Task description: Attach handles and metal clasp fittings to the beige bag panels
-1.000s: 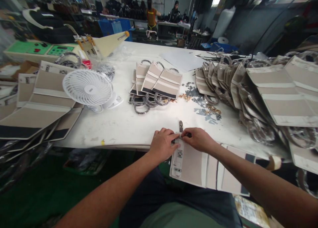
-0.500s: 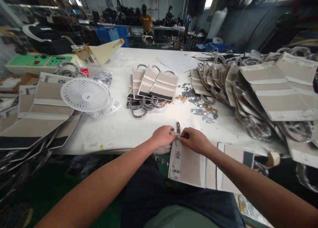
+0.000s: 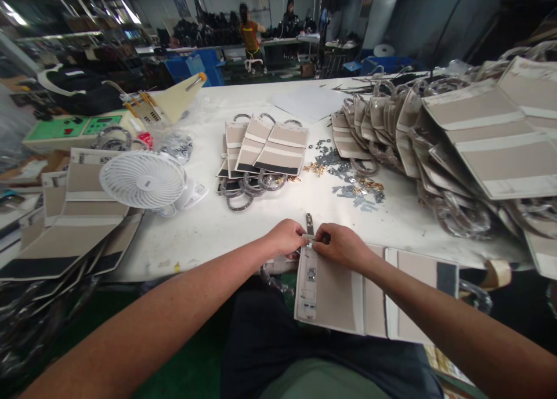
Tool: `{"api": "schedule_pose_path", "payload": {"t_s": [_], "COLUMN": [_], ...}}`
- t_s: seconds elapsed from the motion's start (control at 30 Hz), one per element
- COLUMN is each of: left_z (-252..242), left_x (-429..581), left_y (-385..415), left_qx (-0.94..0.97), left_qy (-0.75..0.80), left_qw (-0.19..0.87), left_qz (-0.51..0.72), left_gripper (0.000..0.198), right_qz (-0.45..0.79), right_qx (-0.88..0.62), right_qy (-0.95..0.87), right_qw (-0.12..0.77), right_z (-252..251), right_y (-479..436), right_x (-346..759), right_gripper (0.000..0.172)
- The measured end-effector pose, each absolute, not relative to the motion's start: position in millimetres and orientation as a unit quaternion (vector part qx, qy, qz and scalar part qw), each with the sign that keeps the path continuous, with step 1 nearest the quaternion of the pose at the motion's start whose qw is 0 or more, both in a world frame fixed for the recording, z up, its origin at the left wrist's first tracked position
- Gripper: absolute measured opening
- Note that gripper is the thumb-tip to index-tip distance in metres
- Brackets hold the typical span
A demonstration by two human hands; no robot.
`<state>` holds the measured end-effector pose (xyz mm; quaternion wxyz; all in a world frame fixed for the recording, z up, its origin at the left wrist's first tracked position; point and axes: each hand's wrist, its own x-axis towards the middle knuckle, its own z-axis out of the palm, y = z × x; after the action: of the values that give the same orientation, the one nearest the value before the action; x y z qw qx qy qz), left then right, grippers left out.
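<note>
A beige bag panel (image 3: 337, 297) with pale cross strips and a dark end band hangs partly over the table's near edge, above my lap. Small metal fittings (image 3: 311, 274) sit along its left border. My left hand (image 3: 285, 238) is closed, pinching the panel's upper left corner. Beside it my right hand (image 3: 342, 245) is closed too, its thumb and fingertips pressed together at the same corner; what lies between them is too small to make out. Just beyond the fingertips a short dark strip with metal on it (image 3: 309, 222) points away from me. A plastic-wrapped handle (image 3: 275, 280) shows below my left wrist.
Loose grey metal plates (image 3: 359, 197) and gold-coloured pieces (image 3: 316, 169) lie mid-table. Similar panels with wrapped handles are piled at centre (image 3: 282, 147), right (image 3: 491, 138) and left (image 3: 87, 213). A white fan (image 3: 143, 180) stands left. Two people work in the background.
The view has shifted slightly. Both hands stay at the panel's corner, with only small finger movement.
</note>
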<state>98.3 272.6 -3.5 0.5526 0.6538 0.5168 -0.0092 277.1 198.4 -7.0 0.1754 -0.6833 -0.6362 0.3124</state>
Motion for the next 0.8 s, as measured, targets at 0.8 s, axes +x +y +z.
{"api": "schedule_pose_path", "payload": {"t_s": [0.8], "left_z": [-25.3], "left_x": [100.5], "left_y": [280.2], "left_qx": [0.554], "left_qy": [0.535], "left_qw": [0.636], "left_qz": [0.042], "left_gripper": [0.008], "right_qz": [0.332], "right_qx": [-0.445], "right_qy": [-0.462], "right_qw": [0.692], "right_z": [2.1], "right_y": [203.9], "right_x": [242.9], "right_gripper": [0.040]}}
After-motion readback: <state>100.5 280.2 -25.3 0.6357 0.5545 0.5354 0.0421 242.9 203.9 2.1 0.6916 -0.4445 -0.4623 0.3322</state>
